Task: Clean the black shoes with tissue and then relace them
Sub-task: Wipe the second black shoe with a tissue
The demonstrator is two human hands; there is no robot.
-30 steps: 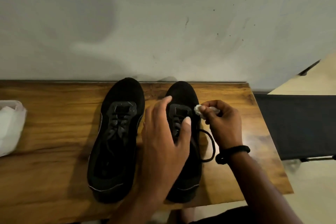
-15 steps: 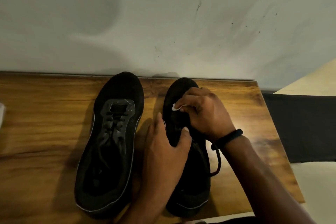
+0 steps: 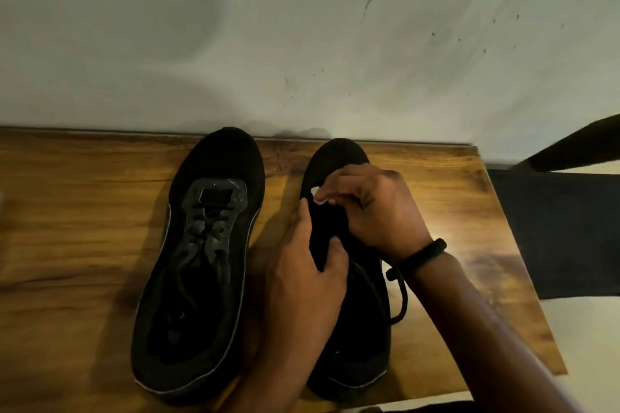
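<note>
Two black shoes stand side by side on the wooden table [image 3: 67, 245], toes toward the wall. The left shoe [image 3: 204, 261] is laced and untouched. My left hand [image 3: 305, 278] grips the right shoe [image 3: 349, 345] at its left side, thumb over the tongue area. My right hand [image 3: 372, 208] pinches a small white tissue wad [image 3: 315, 192] and presses it on the right shoe's upper just behind the toe. A loose black lace [image 3: 399, 298] loops out on the shoe's right side, below my wrist's black band.
The wall [image 3: 302, 43] runs directly behind the table, close to the shoe toes. A black chair seat [image 3: 563, 231] stands right of the table's edge. Bare wood lies left of the shoes.
My right hand moved the tissue from the right side of the shoe across to its top left. My left hand closed onto the shoe. The view shifted, putting the white tissue pile out of frame.
</note>
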